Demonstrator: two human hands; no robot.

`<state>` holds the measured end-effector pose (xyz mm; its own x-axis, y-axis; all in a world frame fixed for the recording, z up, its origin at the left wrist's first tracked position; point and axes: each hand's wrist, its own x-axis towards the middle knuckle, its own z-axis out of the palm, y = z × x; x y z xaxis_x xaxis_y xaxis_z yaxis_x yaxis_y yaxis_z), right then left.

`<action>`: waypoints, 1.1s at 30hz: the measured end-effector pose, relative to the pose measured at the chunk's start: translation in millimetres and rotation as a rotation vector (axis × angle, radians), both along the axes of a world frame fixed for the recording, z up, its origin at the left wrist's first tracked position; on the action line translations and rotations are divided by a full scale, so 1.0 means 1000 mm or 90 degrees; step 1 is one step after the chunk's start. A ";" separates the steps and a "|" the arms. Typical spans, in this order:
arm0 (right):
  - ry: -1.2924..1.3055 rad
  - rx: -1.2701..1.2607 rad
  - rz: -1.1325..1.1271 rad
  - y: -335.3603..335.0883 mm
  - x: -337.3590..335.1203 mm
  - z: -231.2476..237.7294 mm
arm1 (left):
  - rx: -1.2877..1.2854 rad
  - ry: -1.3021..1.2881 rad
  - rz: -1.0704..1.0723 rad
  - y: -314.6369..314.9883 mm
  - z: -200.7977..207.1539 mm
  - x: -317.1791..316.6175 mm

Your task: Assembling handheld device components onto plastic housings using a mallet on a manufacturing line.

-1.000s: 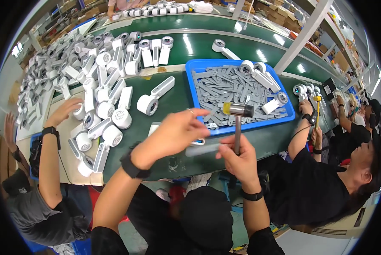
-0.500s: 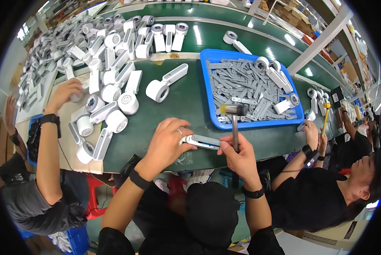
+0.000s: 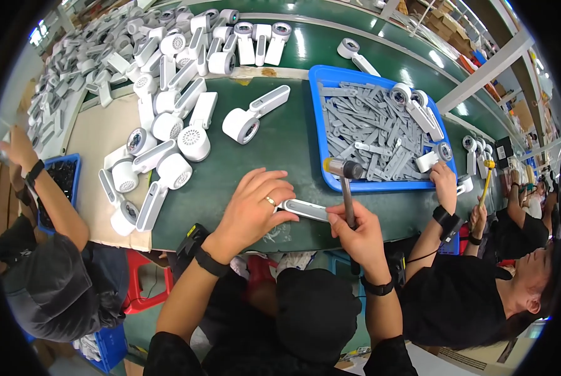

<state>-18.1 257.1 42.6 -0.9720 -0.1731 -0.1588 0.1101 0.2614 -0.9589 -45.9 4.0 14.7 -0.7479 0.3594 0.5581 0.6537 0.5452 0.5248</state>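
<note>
A white handheld fan (image 3: 304, 210) lies across between my hands, a long grey cover strip running along its handle. My left hand (image 3: 246, 213) is closed around its left end, and the fan head is hidden under the palm and fingers. With thumb and fingertips, my right hand (image 3: 362, 241) pinches the handle's other end. That same hand also keeps a hammer (image 3: 347, 200) upright against the palm, its metal-and-black head (image 3: 344, 168) above the fingers. Behind the hammer stands a blue tray (image 3: 387, 186) full of grey cover strips (image 3: 365, 125), with several white fans on top.
Several white fans (image 3: 192, 144) lie on cardboard at the left, and a large heap (image 3: 117, 69) fills the back left. One fan (image 3: 243, 125) lies alone mid-table. At the right, a co-worker's hand (image 3: 443, 185) is at the tray's corner, near a yellow hammer (image 3: 487, 178).
The grey strip, earlier raised off the open handle, now lies down along it. The right co-worker's hand has moved to the tray; the left co-worker's hand has left the fans.
</note>
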 end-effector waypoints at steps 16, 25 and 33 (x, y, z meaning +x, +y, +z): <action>-0.196 0.026 0.025 0.000 -0.013 0.028 | -0.190 0.226 -0.062 -0.004 0.009 -0.002; -0.282 -0.032 0.025 0.005 -0.025 0.017 | -0.186 0.231 -0.057 -0.002 0.010 -0.004; -0.260 -0.034 0.024 0.004 -0.022 0.012 | -0.156 0.165 0.005 0.009 0.017 0.008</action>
<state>-40.4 261.0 54.4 -0.8236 -0.2257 -0.5204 0.4762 0.2233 -0.8505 -37.5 12.9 32.0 -0.5955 0.5009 0.6280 0.7436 0.6395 0.1951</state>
